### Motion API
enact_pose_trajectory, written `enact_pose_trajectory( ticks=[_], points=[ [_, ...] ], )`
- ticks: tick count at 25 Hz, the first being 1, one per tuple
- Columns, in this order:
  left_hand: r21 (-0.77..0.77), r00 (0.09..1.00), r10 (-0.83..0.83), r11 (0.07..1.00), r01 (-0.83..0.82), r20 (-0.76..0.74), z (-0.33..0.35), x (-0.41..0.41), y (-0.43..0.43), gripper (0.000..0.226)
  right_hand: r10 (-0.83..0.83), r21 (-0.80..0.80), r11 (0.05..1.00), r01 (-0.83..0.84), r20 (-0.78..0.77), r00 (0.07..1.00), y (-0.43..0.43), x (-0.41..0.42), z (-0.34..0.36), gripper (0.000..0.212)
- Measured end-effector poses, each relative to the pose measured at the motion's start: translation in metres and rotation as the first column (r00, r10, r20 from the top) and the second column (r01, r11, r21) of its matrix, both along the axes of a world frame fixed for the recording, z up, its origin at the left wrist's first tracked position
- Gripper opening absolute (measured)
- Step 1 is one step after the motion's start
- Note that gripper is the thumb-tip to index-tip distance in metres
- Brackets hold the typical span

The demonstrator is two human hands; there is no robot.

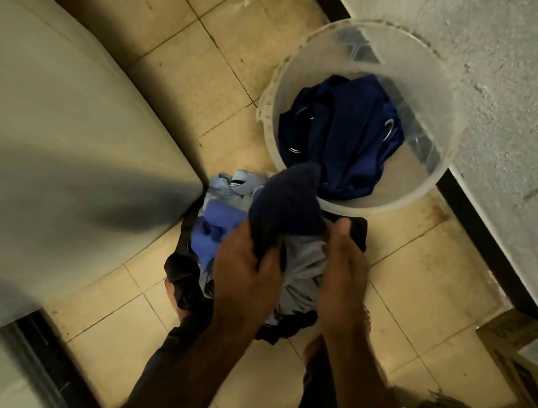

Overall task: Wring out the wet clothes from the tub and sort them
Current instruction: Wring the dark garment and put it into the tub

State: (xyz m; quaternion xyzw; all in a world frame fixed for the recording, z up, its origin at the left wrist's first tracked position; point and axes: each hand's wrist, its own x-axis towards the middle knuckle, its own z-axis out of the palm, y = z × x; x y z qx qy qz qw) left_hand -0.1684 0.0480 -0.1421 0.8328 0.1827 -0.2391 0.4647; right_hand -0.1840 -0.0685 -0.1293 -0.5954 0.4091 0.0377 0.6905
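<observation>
Left hand [244, 269] clamps its fingers round a dark navy cloth [284, 206], which bunches upward from the fist. Right hand [343, 276] stands edge-on just beside it, thumb pointing up, palm against a pale grey cloth [303, 271] between the two hands; whether its fingers curl into that cloth can't be told. Directly under both hands sits the pile [213, 223] of clothes on the tiled floor [178, 52], with a light blue shirt [235, 185] at its far edge. Just beyond the hands is the translucent tub [448, 101], a dark blue garment [340, 127] heaped inside it. The navy cloth's top overlaps the tub's near rim in this view. White appliance [50, 104] to the left, rough wall [517, 100] and a cardboard box [532, 362] to the right.
</observation>
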Motion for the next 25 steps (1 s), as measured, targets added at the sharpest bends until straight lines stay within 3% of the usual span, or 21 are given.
enact_pose_trajectory(
  ticks=[3, 6, 9, 12, 14, 17, 22, 25],
  points=[
    [-0.139, 0.997, -0.065, 0.988, 0.070, 0.041, 0.043, 0.021, -0.028, 0.037, -0.117, 0.118, 0.986, 0.121, -0.042, 0.992, -0.003, -0.005, 0.002, 0.071],
    [-0.221, 0.989, -0.141, 0.964, 0.149, 0.051, 0.048, 0.043, -0.054, 0.021, -0.106, 0.125, 0.986, 0.107, -0.016, 0.994, -0.005, 0.003, 0.003, 0.070],
    [-0.207, 0.946, -0.282, 0.928, 0.311, 0.159, 0.050, 0.056, -0.069, 0.033, -0.113, 0.116, 0.988, 0.101, 0.106, 0.988, -0.015, 0.012, 0.009, 0.065],
    [-0.029, 0.871, -0.447, 0.886, 0.462, 0.204, 0.038, 0.065, -0.063, 0.053, -0.098, 0.075, 0.993, 0.088, 0.137, 0.986, -0.019, 0.016, 0.016, 0.057],
    [0.080, 0.825, -0.537, 0.843, 0.532, 0.177, 0.033, 0.069, -0.057, 0.063, -0.076, -0.040, 0.996, 0.083, 0.141, 0.987, -0.023, 0.020, 0.022, 0.052],
    [0.052, 0.793, -0.555, 0.826, 0.561, 0.250, 0.040, 0.058, -0.061, 0.055, 0.071, -0.217, 0.976, -0.030, 0.186, 0.980, -0.038, 0.023, 0.033, 0.040],
    [0.212, 0.753, -0.644, 0.761, 0.613, 0.137, 0.037, 0.031, -0.068, 0.058, 0.146, -0.498, 0.859, -0.121, 0.010, 0.989, -0.057, 0.023, 0.049, 0.022],
    [0.192, 0.796, -0.600, 0.792, 0.579, 0.075, 0.028, 0.027, -0.062, 0.084, 0.141, -0.531, 0.846, -0.052, 0.129, 0.981, -0.065, 0.017, 0.074, 0.004]
  ],
)
